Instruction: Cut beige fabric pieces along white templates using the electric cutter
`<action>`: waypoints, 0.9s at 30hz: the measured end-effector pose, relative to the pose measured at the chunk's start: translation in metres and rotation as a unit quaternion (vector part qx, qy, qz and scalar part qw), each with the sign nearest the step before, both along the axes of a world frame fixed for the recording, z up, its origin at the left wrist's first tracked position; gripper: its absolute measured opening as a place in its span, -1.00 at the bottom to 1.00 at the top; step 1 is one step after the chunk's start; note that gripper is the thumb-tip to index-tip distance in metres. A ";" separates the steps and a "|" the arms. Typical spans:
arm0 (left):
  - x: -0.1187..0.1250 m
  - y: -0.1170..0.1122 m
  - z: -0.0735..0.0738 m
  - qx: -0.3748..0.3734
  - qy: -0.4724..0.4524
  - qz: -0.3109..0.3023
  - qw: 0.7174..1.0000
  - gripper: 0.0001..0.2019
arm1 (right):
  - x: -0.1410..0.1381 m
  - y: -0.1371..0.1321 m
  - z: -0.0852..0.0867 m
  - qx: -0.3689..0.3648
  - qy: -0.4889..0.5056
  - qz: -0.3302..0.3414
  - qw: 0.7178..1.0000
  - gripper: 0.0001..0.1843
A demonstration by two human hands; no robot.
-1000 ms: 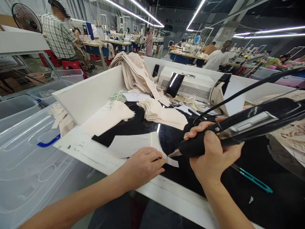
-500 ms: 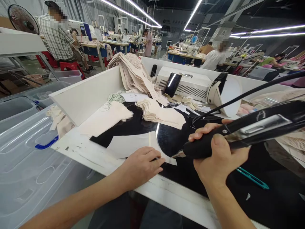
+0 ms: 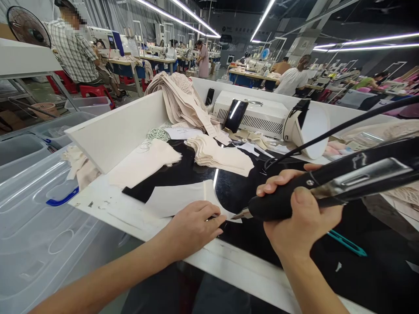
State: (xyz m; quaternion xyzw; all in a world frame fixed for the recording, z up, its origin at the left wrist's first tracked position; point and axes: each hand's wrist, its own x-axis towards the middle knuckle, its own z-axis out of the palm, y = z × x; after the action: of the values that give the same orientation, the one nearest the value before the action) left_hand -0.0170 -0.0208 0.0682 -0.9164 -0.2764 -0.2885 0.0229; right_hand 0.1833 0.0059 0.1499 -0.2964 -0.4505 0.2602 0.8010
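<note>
My left hand [image 3: 193, 226] presses down, fingers together, on the near edge of a pale fabric piece [image 3: 178, 199] lying on the black glossy work surface [image 3: 360, 270]. My right hand [image 3: 299, 218] is wrapped round the black handle of a corded hand tool [image 3: 330, 183]. Its metal tip [image 3: 240, 214] touches the fabric's right corner, just beside my left fingertips.
A stack of beige fabric pieces [image 3: 222, 155], another flat piece [image 3: 144, 161] and a heap of garments [image 3: 181, 98] lie behind. A white machine [image 3: 258, 115] stands at the back. Teal snips [image 3: 347, 243] lie to the right. Clear plastic bins [image 3: 39, 209] sit left. Other people work at far tables.
The view has shifted slightly. My right hand and the tool have moved a little along the fabric's corner; my left hand stays pressed on the fabric.
</note>
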 end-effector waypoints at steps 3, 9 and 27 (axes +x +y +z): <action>-0.001 0.000 0.000 -0.001 -0.003 0.003 1.000 -0.77 | -0.004 -0.001 -0.006 0.005 -0.002 0.015 1.000 -0.54; 0.000 0.000 0.001 0.001 -0.007 0.003 1.000 -0.77 | -0.006 0.001 -0.007 -0.005 -0.003 0.018 1.000 -0.53; -0.005 0.001 0.005 -0.009 -0.022 0.008 1.000 -0.69 | 0.008 0.001 -0.007 -0.004 -0.013 -0.026 1.000 -0.55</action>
State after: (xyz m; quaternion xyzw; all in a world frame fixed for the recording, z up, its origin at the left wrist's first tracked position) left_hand -0.0219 -0.0198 0.0734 -0.9079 -0.2864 -0.3060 0.0106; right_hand 0.1917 0.0073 0.1426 -0.3146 -0.4517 0.2371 0.8005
